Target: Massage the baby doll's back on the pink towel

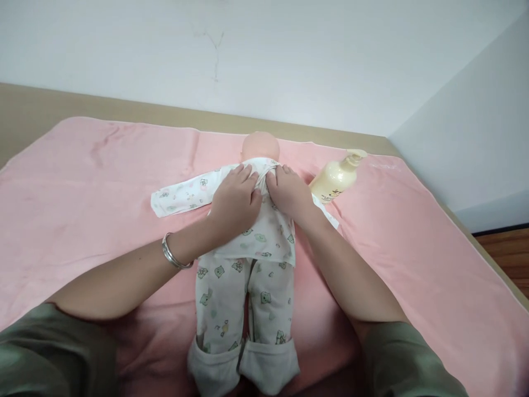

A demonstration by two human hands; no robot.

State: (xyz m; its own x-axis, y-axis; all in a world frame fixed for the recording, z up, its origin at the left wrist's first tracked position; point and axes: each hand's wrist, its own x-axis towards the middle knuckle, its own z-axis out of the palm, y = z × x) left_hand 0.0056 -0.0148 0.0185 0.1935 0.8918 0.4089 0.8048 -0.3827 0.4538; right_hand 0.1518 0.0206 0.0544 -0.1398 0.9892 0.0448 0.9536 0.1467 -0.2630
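A baby doll (261,145) lies stretched out, its smooth bald head pointing away from me and no face showing. It wears a white printed top (266,237) and matching trousers (223,298) with turned-up cuffs. My left hand (236,203) rests flat on the upper left of the doll's torso, fingers extended. On the upper right, near the neck, my right hand (289,190) lies on the cloth with its fingers stretched towards the shoulder. Between both hands the fabric is creased. One sleeve (182,194) sticks out to the left; the other is partly hidden behind my right wrist.
A pale yellow pump bottle (336,176) lies tilted just right of the doll, by its sleeve. Underneath spreads a pink blanket (103,220) on a wooden-coloured surface (25,110). A white wall (289,66) rises behind, with another at the right.
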